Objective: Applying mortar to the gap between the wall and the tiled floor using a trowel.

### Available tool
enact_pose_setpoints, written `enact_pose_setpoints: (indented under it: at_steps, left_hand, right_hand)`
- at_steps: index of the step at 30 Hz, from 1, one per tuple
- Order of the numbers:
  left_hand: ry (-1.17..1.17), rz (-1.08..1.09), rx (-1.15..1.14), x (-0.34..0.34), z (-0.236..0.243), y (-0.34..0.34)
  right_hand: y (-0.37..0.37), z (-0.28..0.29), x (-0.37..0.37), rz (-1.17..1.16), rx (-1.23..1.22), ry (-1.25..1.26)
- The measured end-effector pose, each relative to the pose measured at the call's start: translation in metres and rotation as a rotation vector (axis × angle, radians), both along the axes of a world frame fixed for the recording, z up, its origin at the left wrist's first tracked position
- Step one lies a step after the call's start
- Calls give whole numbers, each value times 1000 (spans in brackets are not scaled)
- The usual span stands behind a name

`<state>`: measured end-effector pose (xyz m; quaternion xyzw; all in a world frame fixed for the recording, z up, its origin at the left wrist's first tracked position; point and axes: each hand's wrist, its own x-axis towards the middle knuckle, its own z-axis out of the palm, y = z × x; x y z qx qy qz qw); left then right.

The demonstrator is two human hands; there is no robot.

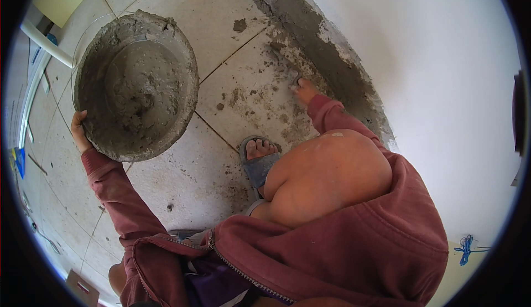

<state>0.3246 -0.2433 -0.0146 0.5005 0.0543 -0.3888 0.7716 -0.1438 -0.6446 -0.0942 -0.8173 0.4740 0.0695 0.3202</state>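
Note:
A round bucket (191,77), its rim crusted with grey mortar, stands tilted on the floor at the left. Wet mortar (146,80) lies inside it. My left hand (81,131) grips the bucket's near-left rim, thumb on top and the other fingers mostly hidden. At the foot of the wall, my right hand (305,92) is closed around the handle of a trowel (284,61). The trowel's mortar-smeared blade points away from me, low over the tiles beside a band of grey mortar (326,50) along the wall base.
The white wall (431,86) rises at the right. Mortar crumbs and smears dot the floor tiles (182,188). My sandalled foot (259,160) is between the hands. A white tube (47,44) lies by the bucket, and a blue cord (467,249) is at the lower right.

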Motion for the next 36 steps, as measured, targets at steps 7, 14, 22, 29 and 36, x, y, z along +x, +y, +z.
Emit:
enact_pose_setpoints:
  at_steps: [7,14,22,29,36]
  left_hand:
    - [-20,44,78,-1,3,7]
    - [-71,64,75,14,-15,18]
    - [-65,53,45,7,-12,12]
    - [4,22,-1,3,-4,9]
    - [-5,-18,18,1,5,17]
  right_hand:
    - [-23,53,30,-818,474,-360]
    - [-7,79,-30,-703,394,-349]
    - [-17,44,2,-586,219,-258]
    - [-56,-31,-16,-170,-80,-49]
    - [-52,21,76,-511,378,-436]
